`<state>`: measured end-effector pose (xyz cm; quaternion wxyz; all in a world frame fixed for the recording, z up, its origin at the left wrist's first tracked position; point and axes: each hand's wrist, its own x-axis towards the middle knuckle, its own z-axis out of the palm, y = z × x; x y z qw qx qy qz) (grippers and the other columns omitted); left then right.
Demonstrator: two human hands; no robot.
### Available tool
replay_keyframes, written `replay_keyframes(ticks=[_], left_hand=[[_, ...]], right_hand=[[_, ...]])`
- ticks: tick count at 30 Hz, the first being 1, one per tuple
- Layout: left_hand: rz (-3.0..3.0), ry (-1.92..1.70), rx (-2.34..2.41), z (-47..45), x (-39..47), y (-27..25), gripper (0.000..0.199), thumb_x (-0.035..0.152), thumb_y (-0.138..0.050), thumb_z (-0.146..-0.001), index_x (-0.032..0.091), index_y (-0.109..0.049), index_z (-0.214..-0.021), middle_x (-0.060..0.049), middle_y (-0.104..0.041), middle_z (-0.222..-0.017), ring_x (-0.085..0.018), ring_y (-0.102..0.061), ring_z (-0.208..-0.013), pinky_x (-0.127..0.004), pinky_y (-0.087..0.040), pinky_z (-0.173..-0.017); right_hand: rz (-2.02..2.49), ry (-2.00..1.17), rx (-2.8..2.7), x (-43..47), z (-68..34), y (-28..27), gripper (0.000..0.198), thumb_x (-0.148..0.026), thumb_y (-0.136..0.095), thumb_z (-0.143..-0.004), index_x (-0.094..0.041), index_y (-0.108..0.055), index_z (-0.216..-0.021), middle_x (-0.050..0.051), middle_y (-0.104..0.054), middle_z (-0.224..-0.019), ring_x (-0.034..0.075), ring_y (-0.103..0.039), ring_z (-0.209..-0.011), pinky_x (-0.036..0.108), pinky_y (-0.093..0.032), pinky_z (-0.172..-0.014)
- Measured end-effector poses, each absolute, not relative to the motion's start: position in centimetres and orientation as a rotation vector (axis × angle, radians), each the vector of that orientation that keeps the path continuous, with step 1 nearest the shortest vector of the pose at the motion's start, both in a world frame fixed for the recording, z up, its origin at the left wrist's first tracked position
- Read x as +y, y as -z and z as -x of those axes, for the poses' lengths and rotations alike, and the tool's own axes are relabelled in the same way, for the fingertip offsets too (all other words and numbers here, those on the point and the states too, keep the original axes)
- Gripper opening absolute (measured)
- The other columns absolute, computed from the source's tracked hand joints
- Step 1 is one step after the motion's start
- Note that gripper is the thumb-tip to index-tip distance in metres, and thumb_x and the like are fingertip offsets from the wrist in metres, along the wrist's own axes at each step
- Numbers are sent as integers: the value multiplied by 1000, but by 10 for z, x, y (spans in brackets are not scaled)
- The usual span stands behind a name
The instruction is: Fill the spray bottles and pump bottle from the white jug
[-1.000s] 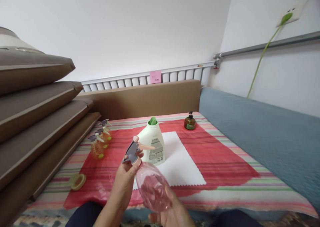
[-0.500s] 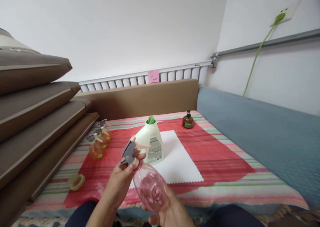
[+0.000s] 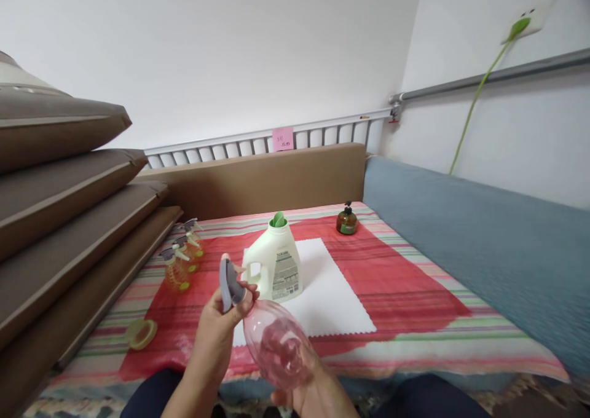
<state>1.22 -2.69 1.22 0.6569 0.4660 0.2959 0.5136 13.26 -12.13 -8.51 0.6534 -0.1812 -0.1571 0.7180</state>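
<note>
A clear pink spray bottle (image 3: 271,338) is held tilted between both hands, near the front edge of the bed-like surface. My left hand (image 3: 224,319) grips its neck and collar, just under the grey and pink trigger head (image 3: 233,286). My right hand (image 3: 313,384) wraps round the rounded lower body, some fingers hidden behind it. Just beyond stands a pale green detergent jug (image 3: 279,261) with a green spout and no cap on it, upright on a white sheet (image 3: 322,295). A pale yellow-green round cap (image 3: 141,334) lies at the left.
Several orange spray bottles (image 3: 179,273) stand at the left beside stacked brown cushions (image 3: 69,190). A brown pump bottle (image 3: 346,221) stands at the back right. A red sheet (image 3: 396,283) covers part of the striped cloth; a blue padded side (image 3: 461,221) bounds the right.
The trigger head has turned, so its nozzle now points away instead of to the right. Both hands still hold the pink spray bottle in nearly the same place.
</note>
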Motion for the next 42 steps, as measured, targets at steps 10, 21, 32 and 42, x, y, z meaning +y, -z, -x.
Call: replay_keyframes(ticks=[10, 21, 32, 42], left_hand=[[-847, -1386, 574, -14, -21, -26, 20, 28, -74, -64, 17, -66, -78, -1, -67, -87, -14, -62, -83, -30, -47, -85], [-924, -1587, 442, -7, -27, -55, 27, 18, -68, -71, 23, -63, -97, 0, -62, -92, -14, -61, -86, -30, -53, -78], [-951, -1363, 515, -18, -35, -47, 16, 18, -67, -71, 18, -63, -86, -1, -62, -84, -11, -61, -69, -26, -52, -70], [-471, -1475, 459, -18, 38, -14, 8, 24, -61, -72, 18, -63, -78, 3, -62, -59, -11, -60, -60, -32, -50, -77]], right_hand=[[432, -1638, -298, -120, -138, 94, 48, -44, -63, -74, -23, -49, -115, 9, -63, -112, 24, -61, -93, 30, -50, -56], [444, -1654, -206, -121, -144, 93, 42, -44, -60, -77, -23, -56, -113, 8, -62, -114, 25, -58, -100, 29, -51, -54], [385, -1673, -267, -123, -145, 92, 42, -45, -64, -73, -23, -59, -109, 7, -65, -110, 24, -62, -92, 28, -51, -53], [439, -1718, -140, -131, -165, 112, 35, -47, -62, -75, -22, -65, -98, 5, -70, -95, 22, -65, -83, 27, -51, -55]])
